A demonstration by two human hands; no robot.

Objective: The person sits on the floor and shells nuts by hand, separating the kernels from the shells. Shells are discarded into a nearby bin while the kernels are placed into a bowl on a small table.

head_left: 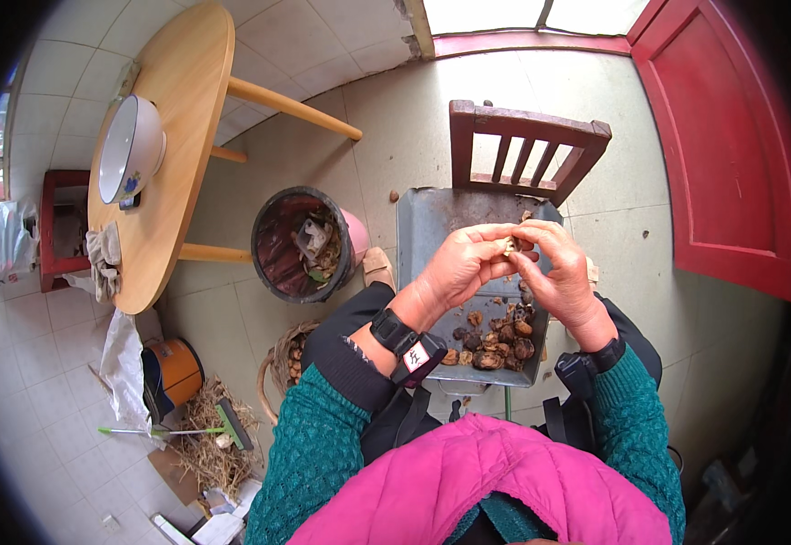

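Fingers (pixel 492 233) pinch a pale piece (pixel 511 244) above the tray (pixel 421 218), between its side edges.

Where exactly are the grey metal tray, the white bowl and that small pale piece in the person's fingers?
grey metal tray (pixel 421 238): head view, bare upper-left part
white bowl (pixel 147 145): head view, outer wall
small pale piece (pixel 511 244): head view, its exposed middle

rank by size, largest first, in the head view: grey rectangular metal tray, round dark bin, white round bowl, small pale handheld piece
Grey rectangular metal tray
Round dark bin
White round bowl
Small pale handheld piece
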